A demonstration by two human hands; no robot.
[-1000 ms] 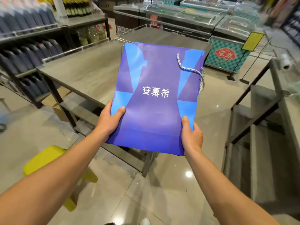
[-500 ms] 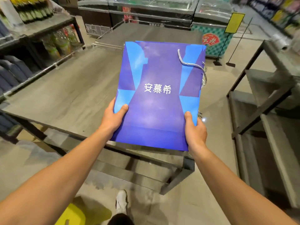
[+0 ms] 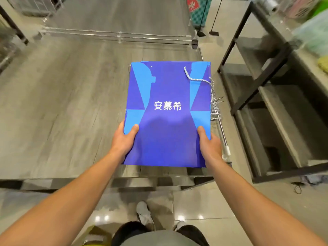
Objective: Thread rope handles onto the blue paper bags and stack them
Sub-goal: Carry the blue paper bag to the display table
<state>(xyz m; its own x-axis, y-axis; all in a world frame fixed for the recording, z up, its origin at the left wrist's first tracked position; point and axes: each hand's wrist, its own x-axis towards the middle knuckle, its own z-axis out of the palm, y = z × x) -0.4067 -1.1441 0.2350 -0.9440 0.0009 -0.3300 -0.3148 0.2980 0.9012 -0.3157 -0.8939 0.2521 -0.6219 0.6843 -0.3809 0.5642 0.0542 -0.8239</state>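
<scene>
A flat blue paper bag (image 3: 166, 132) with white characters lies over the near right part of the grey table (image 3: 71, 103). My left hand (image 3: 124, 139) grips its left edge, thumb on top. My right hand (image 3: 209, 144) grips its right edge the same way. A silver rope handle (image 3: 198, 79) runs from a hole near the bag's top right and off over the right edge. More silver rope ends (image 3: 215, 107) stick out from beneath the bag on the right. Whether other bags lie underneath is hidden.
A clear rail (image 3: 117, 35) crosses the table at the back. A metal rail (image 3: 224, 137) runs along the table's right edge. A dark shelf frame (image 3: 262, 82) stands to the right, across a narrow aisle. My feet (image 3: 144, 215) are on the tiled floor below.
I have stepped up to the table and lowered the bag from in front of me down over the table's near right part. Both hands keep the same hold.
</scene>
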